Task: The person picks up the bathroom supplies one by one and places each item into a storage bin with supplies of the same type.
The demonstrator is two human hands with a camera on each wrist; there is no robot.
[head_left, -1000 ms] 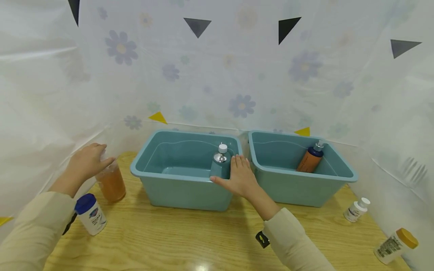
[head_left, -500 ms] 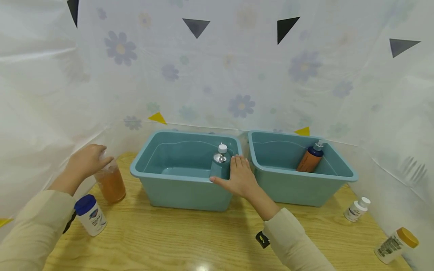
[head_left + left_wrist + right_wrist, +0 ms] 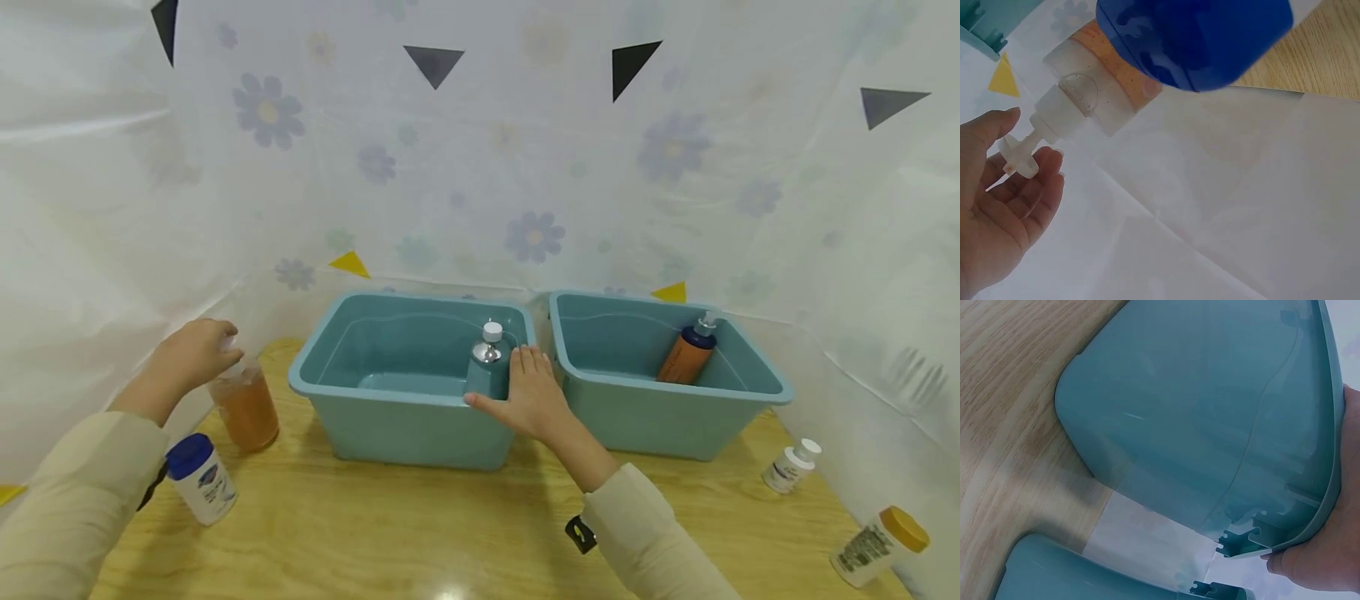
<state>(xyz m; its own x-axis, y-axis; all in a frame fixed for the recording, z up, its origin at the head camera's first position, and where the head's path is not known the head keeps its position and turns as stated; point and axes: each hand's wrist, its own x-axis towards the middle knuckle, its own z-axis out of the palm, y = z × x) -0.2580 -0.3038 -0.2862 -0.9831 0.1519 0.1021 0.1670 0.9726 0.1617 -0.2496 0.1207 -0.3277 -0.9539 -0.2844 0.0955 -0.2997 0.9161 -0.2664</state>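
My left hand (image 3: 180,362) is at the top of a clear pump bottle (image 3: 249,412) with orange liquid. In the left wrist view, its loosely bent fingers and apart thumb surround the white pump head (image 3: 1021,156); whether they touch it I cannot tell. My right hand (image 3: 528,396) rests on the right end of the left teal bin (image 3: 412,429), fingers straight over the rim and thumb along the front edge. Inside that bin, near the hand, stands a bottle with a silver shoulder and white cap (image 3: 489,354).
A white canister with a blue lid (image 3: 202,479) stands in front of the pump bottle. The right teal bin (image 3: 637,417) holds an orange and navy pump bottle (image 3: 686,354). At right are a small white bottle (image 3: 791,467) and a yellow-capped bottle (image 3: 879,546).
My left hand has shifted slightly left, its thumb drawing back from the pump bottle's top. My right hand and the bins have kept their places.
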